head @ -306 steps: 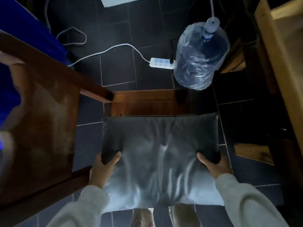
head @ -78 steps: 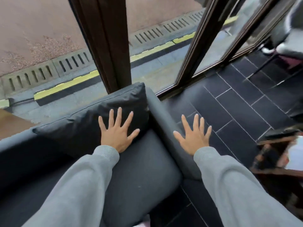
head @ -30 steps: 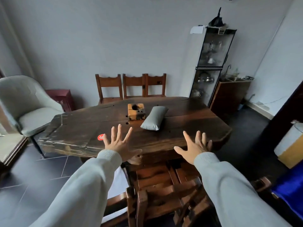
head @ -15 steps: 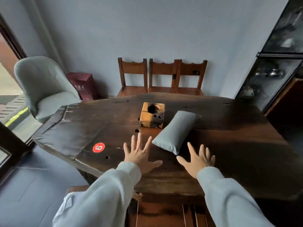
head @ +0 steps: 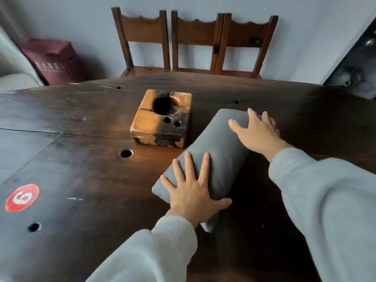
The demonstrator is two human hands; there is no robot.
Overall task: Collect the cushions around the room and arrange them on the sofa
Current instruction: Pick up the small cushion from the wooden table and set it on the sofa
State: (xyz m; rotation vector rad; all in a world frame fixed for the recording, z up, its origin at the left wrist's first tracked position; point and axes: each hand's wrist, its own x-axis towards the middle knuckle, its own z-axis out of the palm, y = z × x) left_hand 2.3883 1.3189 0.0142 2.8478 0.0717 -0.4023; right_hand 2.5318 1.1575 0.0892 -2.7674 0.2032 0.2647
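A small grey cushion (head: 218,151) lies at a slant on the dark wooden table (head: 81,159), just right of a wooden block. My left hand (head: 193,192) rests flat on the cushion's near end, fingers spread, thumb at the near edge. My right hand (head: 256,133) lies over its far end, fingers apart and reaching past the far edge. Neither hand has closed around the cushion, and it still rests on the table. The sofa is out of view.
An orange-brown wooden block (head: 162,119) with holes stands beside the cushion. Three wooden chairs (head: 195,41) line the far wall. A dark red box (head: 50,60) sits at the back left, a glass cabinet (head: 358,64) at the right. A red round sticker (head: 21,197) marks the table.
I have come close to the table and both hands, which hovered in front of the cushion, now lie on its two ends.
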